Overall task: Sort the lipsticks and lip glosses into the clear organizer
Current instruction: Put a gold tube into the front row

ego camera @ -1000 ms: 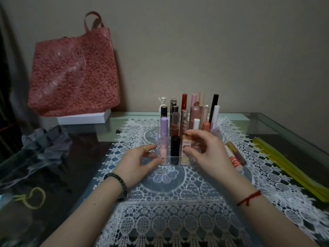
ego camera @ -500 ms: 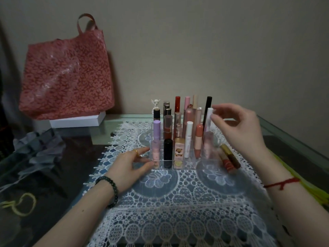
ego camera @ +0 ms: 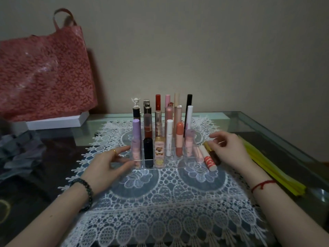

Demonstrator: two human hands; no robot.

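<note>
The clear organizer (ego camera: 185, 162) stands on a white lace mat (ego camera: 160, 202), with several lipsticks and lip glosses upright in it. My left hand (ego camera: 108, 164) touches its front left corner, thumb in front and index finger along the side. To the organizer's right, three tubes lie on the mat: a pink one (ego camera: 198, 154), a white one with red stripes (ego camera: 209, 160) and a brown one with a gold cap (ego camera: 216, 157). My right hand (ego camera: 227, 150) is over the brown tube, its curled fingers closing on the capped end.
A red lace tote bag (ego camera: 44, 77) leans on the wall at back left, over a white box (ego camera: 57, 120). Grey cloth (ego camera: 19, 148) lies at the left. Yellow strips (ego camera: 272, 166) lie along the glass table's right edge (ego camera: 284, 132).
My right hand came down from the tall white tube at the organizer's right to the loose tubes on the mat. My left hand stayed at the organizer's corner.
</note>
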